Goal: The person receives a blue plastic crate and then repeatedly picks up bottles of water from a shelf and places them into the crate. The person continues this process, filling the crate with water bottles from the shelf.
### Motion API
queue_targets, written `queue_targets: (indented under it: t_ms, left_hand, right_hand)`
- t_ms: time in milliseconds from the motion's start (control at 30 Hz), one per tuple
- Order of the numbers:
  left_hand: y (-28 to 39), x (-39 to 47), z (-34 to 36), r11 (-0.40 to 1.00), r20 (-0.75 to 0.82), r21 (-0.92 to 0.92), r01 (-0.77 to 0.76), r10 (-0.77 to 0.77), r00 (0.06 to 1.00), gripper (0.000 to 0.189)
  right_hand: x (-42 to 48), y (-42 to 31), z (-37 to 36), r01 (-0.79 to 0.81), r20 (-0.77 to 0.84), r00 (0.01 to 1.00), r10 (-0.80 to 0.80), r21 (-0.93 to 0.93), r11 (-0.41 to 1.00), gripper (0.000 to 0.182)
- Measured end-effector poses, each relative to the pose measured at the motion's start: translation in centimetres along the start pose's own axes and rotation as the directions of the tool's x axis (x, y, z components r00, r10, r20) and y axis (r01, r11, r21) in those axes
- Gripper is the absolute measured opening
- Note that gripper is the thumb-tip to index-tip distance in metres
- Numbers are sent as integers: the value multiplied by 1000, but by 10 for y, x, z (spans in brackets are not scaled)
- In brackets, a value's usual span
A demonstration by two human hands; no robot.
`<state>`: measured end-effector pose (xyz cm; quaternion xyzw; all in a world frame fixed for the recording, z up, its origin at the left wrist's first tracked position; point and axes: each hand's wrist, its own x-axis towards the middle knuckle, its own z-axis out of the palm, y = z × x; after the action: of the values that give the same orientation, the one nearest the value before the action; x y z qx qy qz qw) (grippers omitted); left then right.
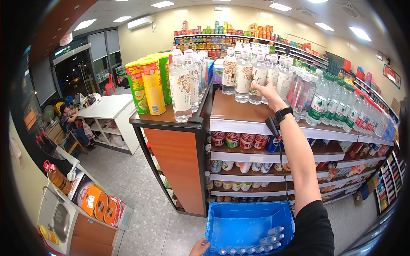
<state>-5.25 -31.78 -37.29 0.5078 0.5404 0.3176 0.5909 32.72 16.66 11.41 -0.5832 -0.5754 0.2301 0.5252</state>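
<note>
My right hand (268, 92) reaches over the brown top shelf (233, 110) and has its fingers around a clear water bottle (255, 96) with a pale printed label, which stands upright among similar bottles. Low in the view, my left hand (200, 247) is at the left rim of a blue plastic crate (251, 204), fingers at its edge; whether it grips the rim cannot be told. Several small clear bottles (240, 249) lie in the crate's near right part. A black watch and a cable are at my right wrist.
Green-capped water bottles (320, 102) line the shelf to the right. Potato chip canisters (152, 86) and more bottles stand on the left shelf end. Drink cans (246, 140) fill the lower shelves. A person (72, 123) sits by a white counter (109, 107) at the far left.
</note>
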Motion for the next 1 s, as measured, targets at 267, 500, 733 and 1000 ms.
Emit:
queue_targets:
  t_ms: [267,500,733,1000]
  left_hand:
    - [-38,22,5,996,23,-73,-49,51,998,47]
    - [-39,26,11,999,38,-42,-24,26,999,46]
    - [-41,14,-1,988,13,-152,20,-19,1000,48]
    - [-33,4,1,988,30,-156,10,-5,1000,46]
  right_hand:
    - [-42,-52,4,17,-5,1000,-17,-9,1000,114]
    - [-15,-33,-6,74,45,997,-68,-133,988,97]
    - [-37,-52,43,-15,-299,944,-138,-459,889,89]
    - [-23,-33,7,271,-212,920,-331,-267,925,69]
